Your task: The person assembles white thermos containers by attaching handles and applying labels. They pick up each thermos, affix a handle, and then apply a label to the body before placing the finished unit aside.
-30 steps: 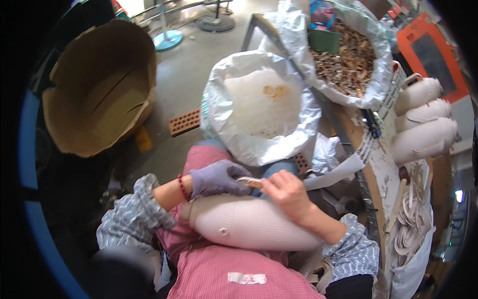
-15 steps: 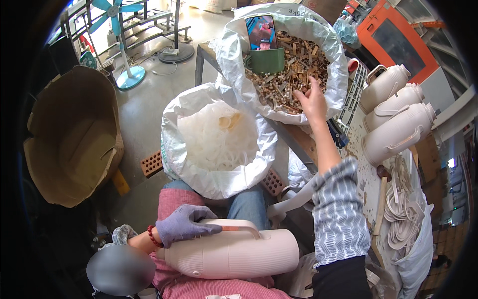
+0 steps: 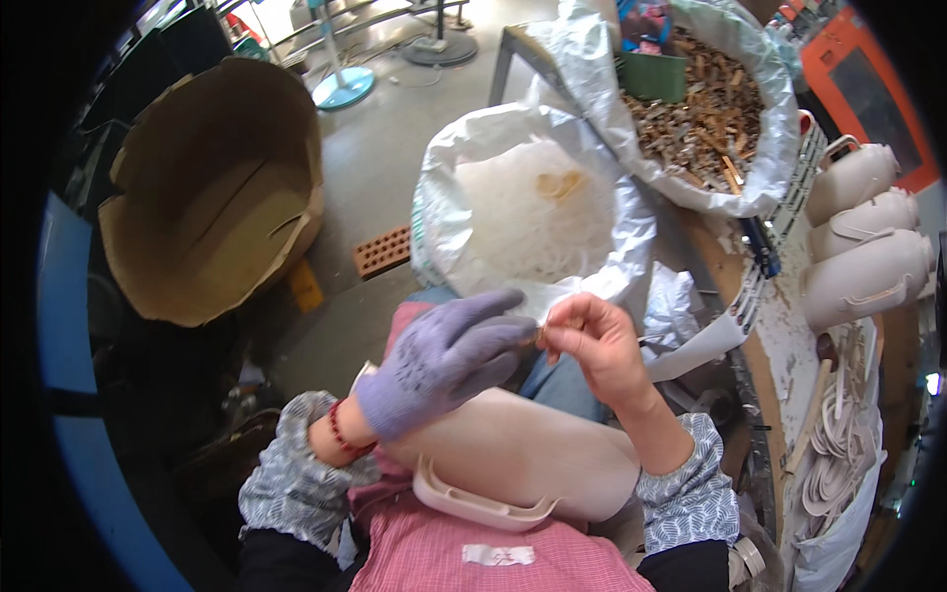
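Observation:
A beige plastic jug (image 3: 533,459) with a moulded handle lies on its side across my lap. My left hand (image 3: 444,360), in a purple glove, rests on its upper end with fingers pointing right. My bare right hand (image 3: 597,345) pinches a small brown piece between thumb and fingers, right at the glove's fingertips near the jug's mouth. The piece is mostly hidden by my fingers.
A white sack (image 3: 523,212) of pale trimmings stands in front of my knees. Behind it a plastic-lined bin (image 3: 705,94) holds brown scraps. Three beige jugs (image 3: 863,232) lie on the bench at right. A large cardboard tub (image 3: 212,187) stands at left, a brick (image 3: 383,252) on the floor.
My right hand has come back from the bin of brown scraps to the jug on my lap, now pinching a small piece. The gloved left hand has shifted up to meet it.

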Demonstrator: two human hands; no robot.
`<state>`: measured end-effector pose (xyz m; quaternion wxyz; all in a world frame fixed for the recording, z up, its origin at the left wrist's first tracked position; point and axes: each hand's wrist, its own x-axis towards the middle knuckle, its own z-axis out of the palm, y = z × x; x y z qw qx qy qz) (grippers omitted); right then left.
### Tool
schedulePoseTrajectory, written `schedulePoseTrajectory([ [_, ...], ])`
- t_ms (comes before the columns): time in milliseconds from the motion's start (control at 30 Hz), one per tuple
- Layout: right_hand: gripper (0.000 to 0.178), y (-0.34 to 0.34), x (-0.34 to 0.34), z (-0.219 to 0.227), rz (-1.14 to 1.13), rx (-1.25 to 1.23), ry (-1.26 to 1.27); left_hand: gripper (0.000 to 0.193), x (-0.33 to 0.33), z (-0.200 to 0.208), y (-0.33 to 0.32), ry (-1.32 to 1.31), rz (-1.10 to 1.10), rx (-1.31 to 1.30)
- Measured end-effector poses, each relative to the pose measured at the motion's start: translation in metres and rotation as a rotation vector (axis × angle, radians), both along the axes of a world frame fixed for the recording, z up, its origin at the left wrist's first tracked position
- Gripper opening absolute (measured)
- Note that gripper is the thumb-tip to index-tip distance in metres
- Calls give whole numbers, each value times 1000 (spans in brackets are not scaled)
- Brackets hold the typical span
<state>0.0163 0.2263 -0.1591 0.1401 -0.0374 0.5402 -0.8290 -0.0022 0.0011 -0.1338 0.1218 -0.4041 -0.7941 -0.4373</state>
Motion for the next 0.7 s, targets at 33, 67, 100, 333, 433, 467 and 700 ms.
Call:
schedulePoseTrajectory([
  [33, 15, -10, 10, -2, 45, 4, -42, 38, -1, -7, -9, -20, -99, -10],
  [67, 17, -17, 19, 2, 52, 81, -58, 37, 2, -12, -18, -45, -196, -16],
  [100, 18, -20, 25, 6, 38, 333, 114, 32, 9, -10, -21, -79, -180, 6],
  [333, 18, -30, 54, 37, 378, 907, 550, 50, 60, -6, -59, -406, -280, 24],
  [433, 18, -32, 66, 41, 579, 766, 359, 62, 93, -19, -75, -313, -257, -5],
  [467, 18, -35, 68, 40, 614, 753, 360, 62, 100, -24, -74, -232, -231, -48],
  [700, 20, -45, 78, 39, 678, 753, 408, 60, 113, -33, -76, -250, -178, -11],
])
